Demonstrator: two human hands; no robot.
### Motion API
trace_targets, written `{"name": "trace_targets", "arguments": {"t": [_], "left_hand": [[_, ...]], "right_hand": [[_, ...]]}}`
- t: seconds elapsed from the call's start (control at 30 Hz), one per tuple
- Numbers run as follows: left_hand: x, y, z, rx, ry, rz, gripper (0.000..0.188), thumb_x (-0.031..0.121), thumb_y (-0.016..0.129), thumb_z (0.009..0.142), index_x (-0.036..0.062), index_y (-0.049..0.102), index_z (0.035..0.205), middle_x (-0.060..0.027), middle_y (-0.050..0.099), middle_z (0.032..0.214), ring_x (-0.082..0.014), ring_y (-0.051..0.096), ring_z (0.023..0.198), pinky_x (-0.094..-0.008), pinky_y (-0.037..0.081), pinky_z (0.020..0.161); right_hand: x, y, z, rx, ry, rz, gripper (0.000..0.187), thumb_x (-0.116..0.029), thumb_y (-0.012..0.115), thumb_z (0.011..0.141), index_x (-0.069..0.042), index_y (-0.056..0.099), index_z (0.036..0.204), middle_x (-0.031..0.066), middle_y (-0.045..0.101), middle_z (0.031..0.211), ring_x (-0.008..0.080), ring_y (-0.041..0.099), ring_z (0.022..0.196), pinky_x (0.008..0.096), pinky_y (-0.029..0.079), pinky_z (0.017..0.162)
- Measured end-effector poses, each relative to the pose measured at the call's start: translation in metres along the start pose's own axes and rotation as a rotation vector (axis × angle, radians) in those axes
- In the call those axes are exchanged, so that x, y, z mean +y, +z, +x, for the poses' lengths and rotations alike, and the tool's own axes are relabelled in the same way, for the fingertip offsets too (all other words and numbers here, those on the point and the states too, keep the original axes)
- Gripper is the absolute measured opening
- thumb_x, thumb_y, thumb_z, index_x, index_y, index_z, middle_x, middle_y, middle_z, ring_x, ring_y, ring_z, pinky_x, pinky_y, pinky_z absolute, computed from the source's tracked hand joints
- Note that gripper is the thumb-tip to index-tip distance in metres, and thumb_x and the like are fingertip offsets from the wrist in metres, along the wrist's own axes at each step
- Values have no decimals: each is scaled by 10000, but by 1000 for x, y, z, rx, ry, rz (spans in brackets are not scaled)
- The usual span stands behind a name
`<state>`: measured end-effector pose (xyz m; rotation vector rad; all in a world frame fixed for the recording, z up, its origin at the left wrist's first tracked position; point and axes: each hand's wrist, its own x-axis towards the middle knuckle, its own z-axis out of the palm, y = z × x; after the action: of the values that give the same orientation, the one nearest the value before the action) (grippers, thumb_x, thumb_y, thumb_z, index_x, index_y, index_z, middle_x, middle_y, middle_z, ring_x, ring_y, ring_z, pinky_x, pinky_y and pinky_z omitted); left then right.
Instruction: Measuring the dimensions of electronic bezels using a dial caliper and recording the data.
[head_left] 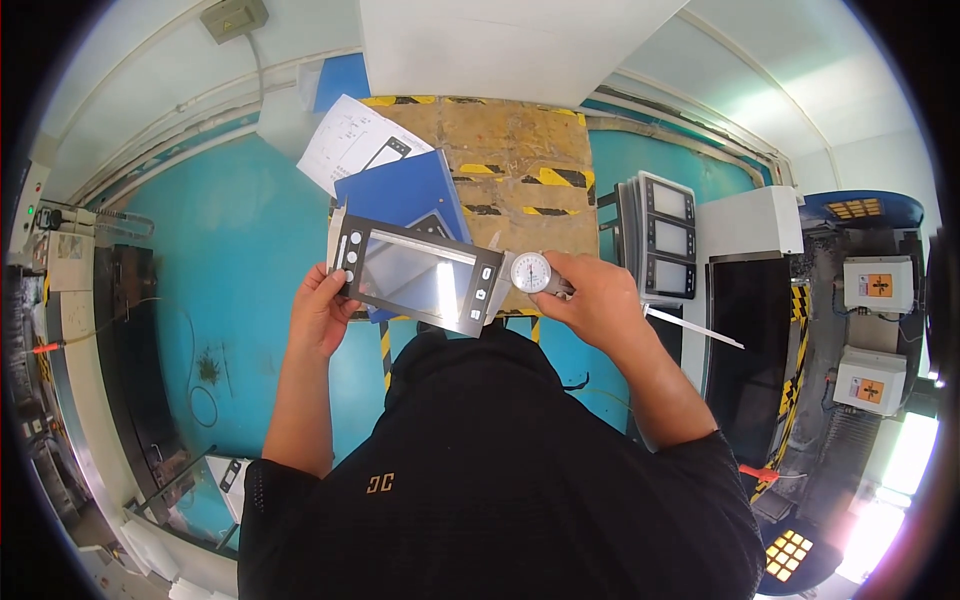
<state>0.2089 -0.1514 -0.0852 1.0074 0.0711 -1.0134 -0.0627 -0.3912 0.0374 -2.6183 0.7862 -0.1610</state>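
Note:
My left hand (324, 308) grips the left end of a black-framed panel (370, 296), thumb on top and fingers beneath. The panel has a large clear window and several small cutouts at both ends; it is tilted slightly down to the right. Closed round a dial caliper (530, 272) is my right hand (598, 296). The caliper's round white dial faces up, and its thin beam sticks out past my wrist to the right. Its jaws are at the panel's right edge; whether they touch it I cannot tell. Beneath the panel lies a blue folder (400, 190).
A worn yellowish table (520, 135) with black-and-yellow tape stands ahead. Printed drawing sheets (350, 140) lie by the folder. At the right, similar framed panels (668, 238) stand stacked beside a white machine housing (745, 222). The floor (250, 250) is turquoise, with machines along both sides.

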Motion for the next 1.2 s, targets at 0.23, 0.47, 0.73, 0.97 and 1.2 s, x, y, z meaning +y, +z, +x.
{"name": "trace_targets", "arguments": {"t": [0.23,0.47,0.73,0.97,1.2], "left_hand": [[3,2,-2,-22,-6,21,71,64,628,936,52,579,987,-90,698,899,-166,713,775,-230,623,608],[7,5,-4,-32,-15,47,50,51,622,937,43,582,968,-87,698,890,-161,713,776,-228,625,609],[9,8,-6,-10,-3,90,63,50,626,934,32,583,977,-90,697,887,-156,710,766,-228,624,605],[8,5,-6,15,3,95,75,51,630,932,34,581,985,-94,699,894,-162,712,768,-227,622,608],[9,7,-6,29,7,102,61,51,628,930,34,585,970,-98,700,887,-171,715,771,-236,622,610]], "right_hand": [[1,-1,0,20,-20,-6,368,-271,791,754,-116,692,1072,130,667,811,332,655,772,410,521,665],[3,0,1,11,-14,-1,362,-259,789,757,-113,693,1075,132,676,830,330,659,780,403,527,678],[5,2,2,8,-7,66,356,-198,764,745,-86,697,1076,140,685,860,333,664,812,397,537,710],[4,1,0,16,-12,80,356,-193,761,743,-82,698,1075,142,687,869,336,665,810,401,537,719],[5,2,-2,21,-11,69,365,-201,769,740,-86,701,1080,141,690,867,334,666,808,392,539,715]]}}
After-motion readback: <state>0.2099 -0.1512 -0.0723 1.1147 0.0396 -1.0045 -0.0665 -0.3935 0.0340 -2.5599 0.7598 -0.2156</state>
